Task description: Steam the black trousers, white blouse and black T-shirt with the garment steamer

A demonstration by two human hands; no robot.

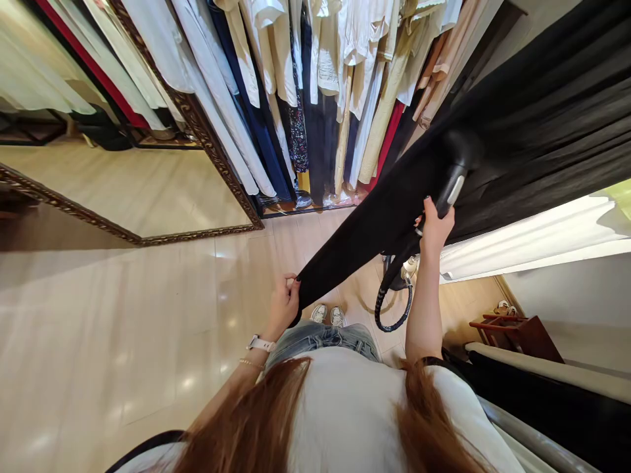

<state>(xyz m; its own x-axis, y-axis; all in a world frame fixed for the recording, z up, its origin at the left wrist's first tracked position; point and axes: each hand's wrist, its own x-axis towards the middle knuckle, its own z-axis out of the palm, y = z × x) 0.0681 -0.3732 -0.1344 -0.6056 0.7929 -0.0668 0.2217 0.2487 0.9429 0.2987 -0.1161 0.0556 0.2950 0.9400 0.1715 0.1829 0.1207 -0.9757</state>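
A long black garment stretches from the upper right down to my left hand, which pinches its lower end and pulls it taut. My right hand is wrapped round the black handle of a garment steamer. The steamer's head is blurred and lies against or just in front of the dark cloth; I cannot tell whether it touches. A ribbed black hose loops down below my right forearm. The garment's upper end runs out of view.
A rack of hanging clothes stands ahead. To the left is a large mirror with a carved frame. White fabric hangs behind the black cloth at right. A brown wooden stool stands at the lower right on the pale floor.
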